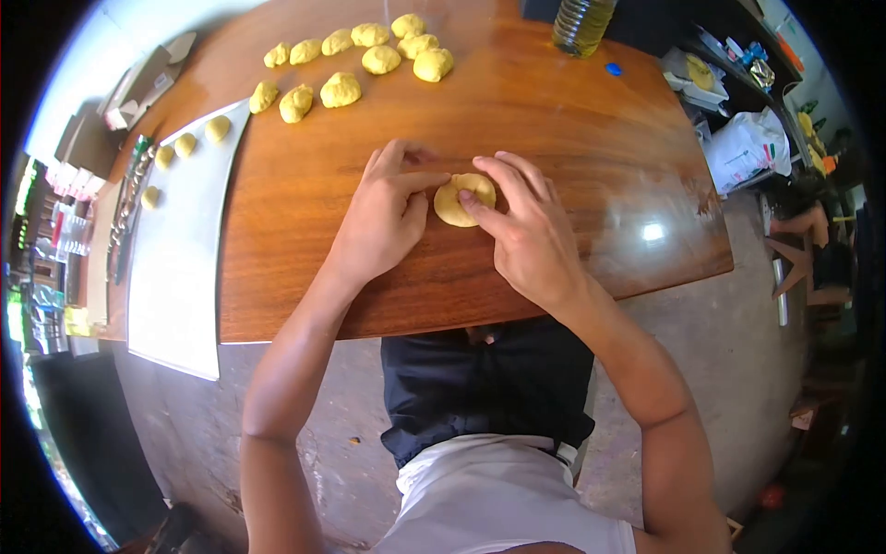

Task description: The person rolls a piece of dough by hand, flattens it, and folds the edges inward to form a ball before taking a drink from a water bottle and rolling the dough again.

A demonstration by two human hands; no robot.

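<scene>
A flattened round of yellow dough lies on the wooden table between my hands, with a dent near its middle. My right hand grips it, thumb pressed on top and forefinger at the far edge. My left hand is on the other side, fingers apart, its forefinger touching the upper left rim of the dough. Further back sit several rough yellow dough lumps in loose rows. To the left, several smooth dough balls rest on a metal baking sheet.
The wooden table ends just in front of my body. The baking sheet juts past that edge. At the back stands a bottle of yellowish liquid, near a blue cap. A white bag is off to the right.
</scene>
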